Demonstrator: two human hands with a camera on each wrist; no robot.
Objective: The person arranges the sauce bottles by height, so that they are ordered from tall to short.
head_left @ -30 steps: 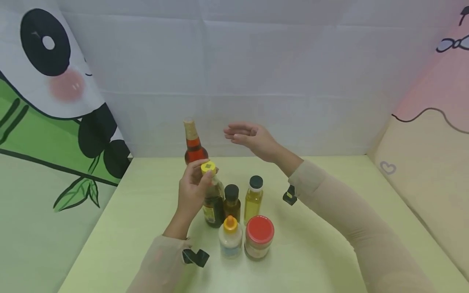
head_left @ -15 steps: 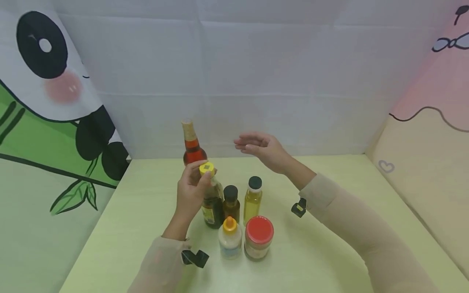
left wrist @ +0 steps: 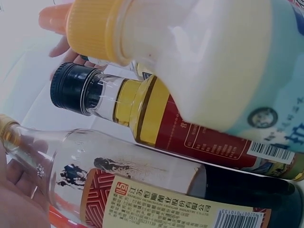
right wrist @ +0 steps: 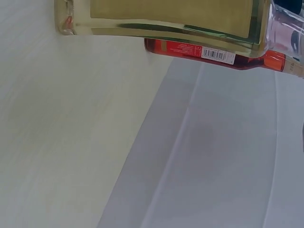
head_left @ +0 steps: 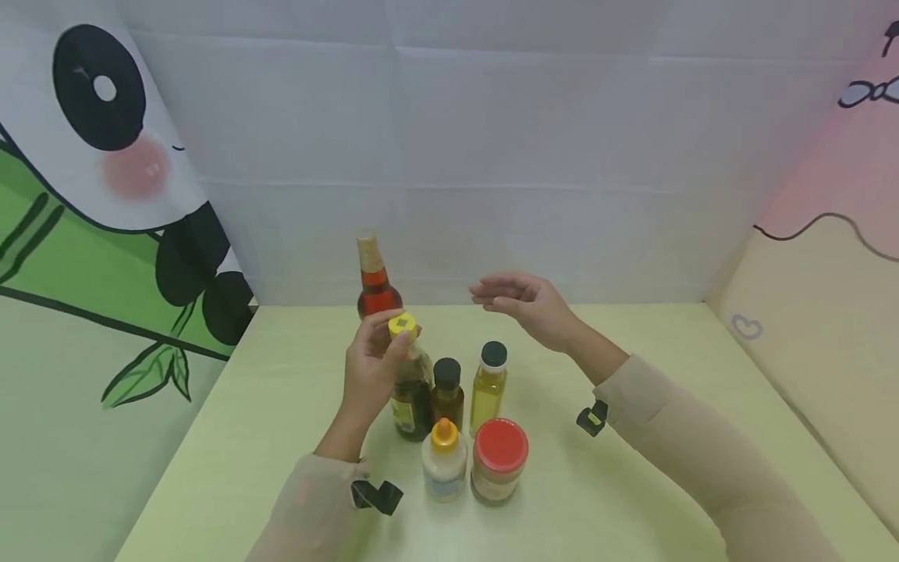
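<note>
On the counter [head_left: 597, 499], the yellow-capped bottle [head_left: 419, 402] stands upright at the cluster's left (the red bottle [head_left: 379, 300] rises behind it). Steadying or positioning this bottle appears to be the step in hand; the next move calls for a secure hold clear of its neighbours. Left grip [head_left: 370, 355]: thumb and fingers clamped about the bottle's top. Right grip [head_left: 527, 304]: raised, fingers extended leftward, holding nothing.

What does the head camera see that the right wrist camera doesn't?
Only the head view shows the round, red-lidded clear jar, the milky squeeze bottle with an orange tip and the round yellow bottle cap. Only the right wrist view shows the striped barcode. Both show the clear, squarish bottle of yellow liquid and the tall red-and-tan bottle.
</note>
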